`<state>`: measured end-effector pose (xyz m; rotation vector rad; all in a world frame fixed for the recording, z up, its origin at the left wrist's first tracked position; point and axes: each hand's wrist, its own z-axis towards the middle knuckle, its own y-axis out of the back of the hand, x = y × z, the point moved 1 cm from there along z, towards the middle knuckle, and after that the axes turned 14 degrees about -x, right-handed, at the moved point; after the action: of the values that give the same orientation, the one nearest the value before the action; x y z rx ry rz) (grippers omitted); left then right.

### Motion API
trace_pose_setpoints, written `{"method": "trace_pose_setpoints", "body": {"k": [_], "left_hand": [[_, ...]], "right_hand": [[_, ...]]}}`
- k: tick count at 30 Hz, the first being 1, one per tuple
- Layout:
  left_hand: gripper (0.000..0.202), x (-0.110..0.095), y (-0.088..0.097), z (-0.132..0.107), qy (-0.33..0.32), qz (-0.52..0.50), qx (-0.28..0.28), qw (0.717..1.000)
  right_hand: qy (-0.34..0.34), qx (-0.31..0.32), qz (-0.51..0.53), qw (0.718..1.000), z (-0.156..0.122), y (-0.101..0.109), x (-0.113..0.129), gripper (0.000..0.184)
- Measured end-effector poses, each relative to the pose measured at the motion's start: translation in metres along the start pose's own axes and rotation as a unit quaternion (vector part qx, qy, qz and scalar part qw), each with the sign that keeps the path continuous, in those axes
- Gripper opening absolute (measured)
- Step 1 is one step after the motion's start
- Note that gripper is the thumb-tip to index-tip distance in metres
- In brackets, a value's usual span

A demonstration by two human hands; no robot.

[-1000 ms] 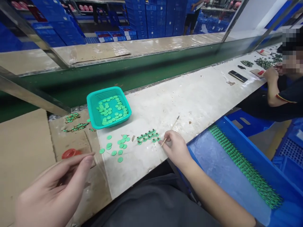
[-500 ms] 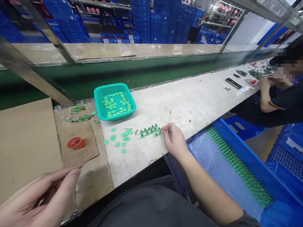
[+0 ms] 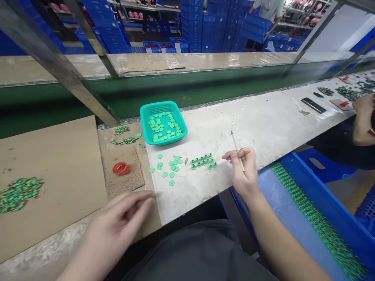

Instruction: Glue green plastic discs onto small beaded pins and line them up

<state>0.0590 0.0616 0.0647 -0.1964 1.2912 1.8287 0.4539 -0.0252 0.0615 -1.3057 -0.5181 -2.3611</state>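
My right hand (image 3: 244, 168) is above the white worktop, holding a thin wooden stick with a dark tip (image 3: 236, 148), tip pointing up and away. Just left of its fingertips, small green discs with brown pieces standing on them (image 3: 203, 161) form rows. My left hand (image 3: 125, 222) is over the near edge of the brown cardboard, thumb and forefinger pressed together; whatever may be between them is hidden. Loose flat green discs (image 3: 171, 182) lie beyond it. A red round dish (image 3: 121, 168) sits on a cardboard piece (image 3: 129, 179). More discs fill a turquoise basket (image 3: 143, 127).
Small green and gold parts (image 3: 22, 194) are heaped on cardboard at left, with smaller piles (image 3: 125, 140) near the basket. A blue crate (image 3: 331, 195) holding rows of green pieces is below right. A co-worker's arm (image 3: 363, 117) and a phone-like black object (image 3: 313, 105) are farther right.
My right hand has drawn back from the rows of discs, its stick now tilted the other way. My left hand has moved right and forward. The view has swung left.
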Motion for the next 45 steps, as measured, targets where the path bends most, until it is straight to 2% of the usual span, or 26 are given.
{"method": "trace_pose_setpoints", "body": {"k": [2,4,6,7,10,13,15,19,23,25,28,32,36,39,42,45], "left_hand": [[0.042,-0.015,-0.021,0.02,-0.071,-0.011,0.05,0.996],[0.041,-0.021,-0.038,0.035,-0.128,0.026,0.063,0.989],[0.038,-0.02,-0.049,0.043,-0.157,0.044,0.087,0.983],[0.034,-0.02,-0.052,0.043,-0.164,0.041,0.103,0.98],[0.024,-0.022,-0.051,0.038,-0.168,0.024,0.15,0.974],[0.03,-0.028,-0.039,0.028,-0.162,0.026,0.17,0.972],[0.034,-0.026,-0.026,0.02,-0.158,0.032,0.167,0.973],[0.037,-0.007,-0.002,0.0,-0.164,0.043,0.139,0.976],[0.038,0.008,0.01,-0.012,-0.135,-0.017,0.097,0.986],[0.032,0.011,0.015,-0.013,-0.097,-0.045,0.084,0.991],[0.039,0.011,0.022,-0.016,-0.065,-0.045,0.06,0.995],[0.031,0.014,0.017,-0.022,-0.068,-0.029,0.032,0.997],[0.03,0.025,0.008,-0.022,-0.079,-0.001,-0.001,0.997],[0.036,0.039,0.017,-0.023,-0.07,0.019,-0.025,0.997],[0.034,0.048,0.031,-0.03,-0.063,0.012,-0.043,0.997],[0.024,0.047,0.039,-0.038,-0.102,-0.007,-0.068,0.992]], "right_hand": [[0.006,-0.005,0.035,0.999,0.008,-0.006,0.018,0.024],[0.012,0.011,0.078,0.997,0.018,-0.016,0.042,0.033],[0.016,0.035,0.099,0.994,0.027,-0.03,0.068,0.036],[0.016,0.044,0.097,0.994,0.031,-0.037,0.081,0.031],[-0.002,0.046,0.093,0.995,0.039,-0.056,0.117,0.016],[-0.021,0.064,0.123,0.99,0.042,-0.068,0.143,0.024],[-0.021,0.079,0.151,0.985,0.041,-0.07,0.15,0.029],[0.004,0.113,0.156,0.981,0.019,-0.06,0.138,0.036],[0.007,0.105,0.142,0.984,-0.026,-0.043,0.108,0.03],[-0.021,0.081,0.148,0.985,-0.049,-0.034,0.099,0.026],[-0.081,0.087,0.183,0.976,-0.074,-0.025,0.096,0.023],[-0.133,0.117,0.207,0.962,-0.084,-0.021,0.097,0.02],[-0.154,0.112,0.216,0.958,-0.083,-0.032,0.095,0.033],[-0.142,0.106,0.204,0.963,-0.079,-0.05,0.095,0.043],[-0.142,0.149,0.179,0.962,-0.072,-0.074,0.098,0.043],[-0.133,0.215,0.149,0.956,-0.059,-0.105,0.105,0.033]]}}
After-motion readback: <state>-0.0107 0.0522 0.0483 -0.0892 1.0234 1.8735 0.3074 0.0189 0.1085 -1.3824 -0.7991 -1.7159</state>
